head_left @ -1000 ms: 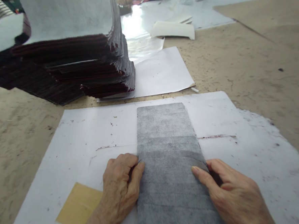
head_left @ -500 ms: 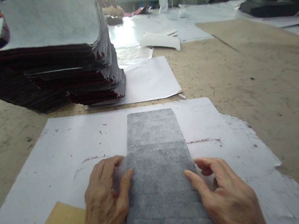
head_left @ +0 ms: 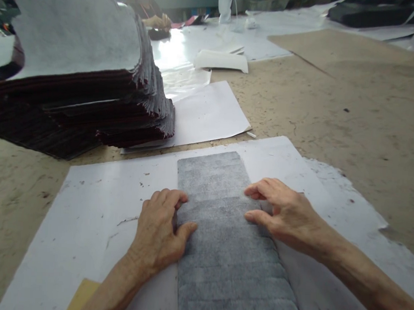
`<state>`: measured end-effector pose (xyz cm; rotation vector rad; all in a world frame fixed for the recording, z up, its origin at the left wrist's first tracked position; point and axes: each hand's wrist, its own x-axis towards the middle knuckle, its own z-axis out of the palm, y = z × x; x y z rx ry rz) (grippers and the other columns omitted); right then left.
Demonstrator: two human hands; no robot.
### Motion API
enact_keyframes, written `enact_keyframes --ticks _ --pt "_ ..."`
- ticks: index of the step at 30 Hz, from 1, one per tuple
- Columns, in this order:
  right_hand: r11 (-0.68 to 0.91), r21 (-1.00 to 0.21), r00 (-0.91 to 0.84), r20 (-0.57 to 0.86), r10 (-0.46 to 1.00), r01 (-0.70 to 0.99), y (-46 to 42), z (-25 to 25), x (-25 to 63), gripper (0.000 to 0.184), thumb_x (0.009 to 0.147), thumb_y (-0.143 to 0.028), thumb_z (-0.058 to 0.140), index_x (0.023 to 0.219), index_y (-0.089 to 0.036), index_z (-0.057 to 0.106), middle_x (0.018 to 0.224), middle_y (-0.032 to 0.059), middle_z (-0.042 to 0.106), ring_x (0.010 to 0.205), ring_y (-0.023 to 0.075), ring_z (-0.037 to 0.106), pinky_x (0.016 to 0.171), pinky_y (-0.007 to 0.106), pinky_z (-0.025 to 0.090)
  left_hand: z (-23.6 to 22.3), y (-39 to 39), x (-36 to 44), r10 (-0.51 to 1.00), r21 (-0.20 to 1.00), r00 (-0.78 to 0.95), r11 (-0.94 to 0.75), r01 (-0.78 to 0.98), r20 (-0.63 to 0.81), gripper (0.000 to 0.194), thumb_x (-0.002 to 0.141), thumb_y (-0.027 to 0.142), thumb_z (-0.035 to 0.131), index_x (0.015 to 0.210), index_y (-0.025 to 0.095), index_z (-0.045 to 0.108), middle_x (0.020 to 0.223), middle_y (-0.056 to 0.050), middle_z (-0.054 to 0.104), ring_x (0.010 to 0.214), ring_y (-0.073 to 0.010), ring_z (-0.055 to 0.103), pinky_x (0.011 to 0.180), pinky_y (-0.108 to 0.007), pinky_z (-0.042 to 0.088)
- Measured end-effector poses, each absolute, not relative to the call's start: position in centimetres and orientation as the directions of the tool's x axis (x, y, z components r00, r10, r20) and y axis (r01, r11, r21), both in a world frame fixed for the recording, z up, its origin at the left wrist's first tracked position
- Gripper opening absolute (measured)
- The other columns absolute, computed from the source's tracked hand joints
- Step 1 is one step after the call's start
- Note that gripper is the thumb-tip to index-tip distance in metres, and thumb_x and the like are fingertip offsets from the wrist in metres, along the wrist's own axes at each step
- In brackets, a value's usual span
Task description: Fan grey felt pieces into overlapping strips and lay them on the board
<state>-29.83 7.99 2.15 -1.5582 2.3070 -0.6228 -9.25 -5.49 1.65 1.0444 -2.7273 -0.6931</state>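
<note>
A long grey fabric-like panel with faint crosswise creases lies flat on white paper, running away from me. My left hand rests at its left edge, thumb and fingers apart, fingertips at the panel's surface. Across from it, my right hand is at the right edge, thumb and forefinger spread over the border. Neither hand grips anything that I can see. The panel's near end runs out of the bottom of the view.
A tall stack of grey-faced, dark-red-edged sheets stands at the back left. Behind the paper lies another white sheet. A yellowish piece shows beside my left forearm. Another person's hand is at the far table, with a dark bundle far right.
Both hands have moved farther up the panel, away from me, staying along its two edges. The panel lies in about the same place.
</note>
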Motion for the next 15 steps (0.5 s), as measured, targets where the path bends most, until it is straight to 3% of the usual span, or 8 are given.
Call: enact_keyframes --ticks 5,10,12,15 --pt "0.42 -0.538 -0.437 -0.104 -0.893 -0.731 7.63 2.48 -29.98 0.017 0.063 -0.024 0.065 0.076 -0.02 0.055 0.08 0.0001 0.058 0.069 0.0144 0.051 0.06 0.027 0.039 1.56 -5.83 -9.45 -0.707 0.521 -0.704 0.576 -0.63 -0.071 0.019 0.066 0.031 0.063 0.079 0.02 0.053 0.08 -0.002 0.055 0.079 -0.0206 0.049 0.074 -0.037 0.039" --pt "0.42 -0.602 -0.449 -0.112 -0.886 -0.679 7.39 2.21 -30.02 0.015 0.066 -0.029 0.064 0.075 -0.02 0.057 0.073 -0.0007 0.058 0.066 0.014 0.052 0.06 0.027 0.041 1.42 -6.12 -9.51 -0.711 0.623 -0.695 0.497 -0.604 -0.106 0.02 0.075 0.039 0.054 0.073 0.019 0.057 0.071 0.0 0.054 0.071 -0.0172 0.049 0.068 -0.032 0.036" --pt "0.4 -0.622 -0.477 -0.047 -0.877 -0.673 7.56 2.11 -29.84 0.016 0.068 -0.031 0.063 0.079 -0.019 0.059 0.073 0.0002 0.059 0.067 0.0147 0.054 0.061 0.028 0.043 1.36 -6.09 -9.55 -0.728 0.649 -0.68 0.476 -0.594 -0.088 0.019 0.076 0.038 0.052 0.075 0.019 0.058 0.072 0.0 0.056 0.071 -0.0168 0.049 0.069 -0.032 0.037" --pt "0.335 -0.591 -0.513 0.159 -0.843 -0.734 8.24 2.1 -29.28 0.023 0.069 -0.029 0.063 0.09 -0.018 0.061 0.087 0.0044 0.062 0.08 0.0185 0.058 0.07 0.032 0.046 1.3 -5.84 -9.5 -0.749 0.641 -0.66 0.481 -0.599 -0.055 0.017 0.072 0.035 0.057 0.079 0.019 0.059 0.074 0.0 0.056 0.072 -0.017 0.049 0.071 -0.033 0.038"
